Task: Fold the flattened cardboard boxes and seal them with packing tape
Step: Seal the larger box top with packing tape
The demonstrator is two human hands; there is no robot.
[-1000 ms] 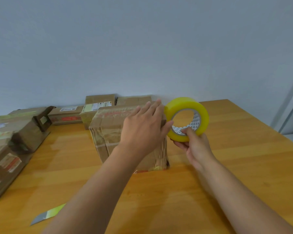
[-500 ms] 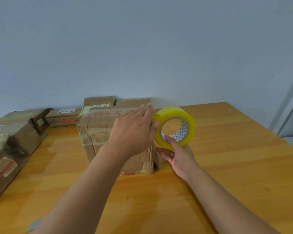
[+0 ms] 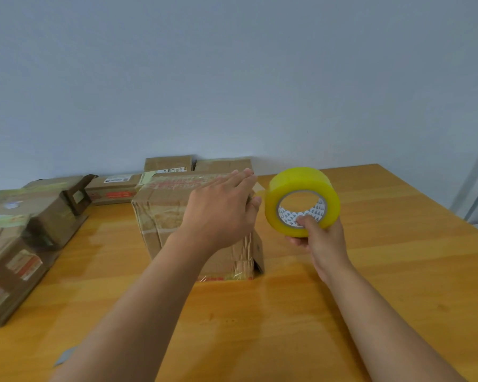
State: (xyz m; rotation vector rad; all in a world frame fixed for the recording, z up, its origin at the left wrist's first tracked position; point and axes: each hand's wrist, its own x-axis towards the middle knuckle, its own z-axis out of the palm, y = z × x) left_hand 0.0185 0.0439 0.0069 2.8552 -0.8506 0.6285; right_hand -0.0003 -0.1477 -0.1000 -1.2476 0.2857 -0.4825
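Worn brown cardboard box [image 3: 160, 216] standing folded on the wooden table, old tape across top, yellow packing tape roll [image 3: 301, 199] held upright just right of it

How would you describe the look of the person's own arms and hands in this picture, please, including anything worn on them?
Both forearms are bare as far as the frame shows: no sleeves, gloves, watch, bracelets or rings are visible. The left hand and right hand show short, unpainted nails where any can be seen. No markings or bandages appear on either arm.
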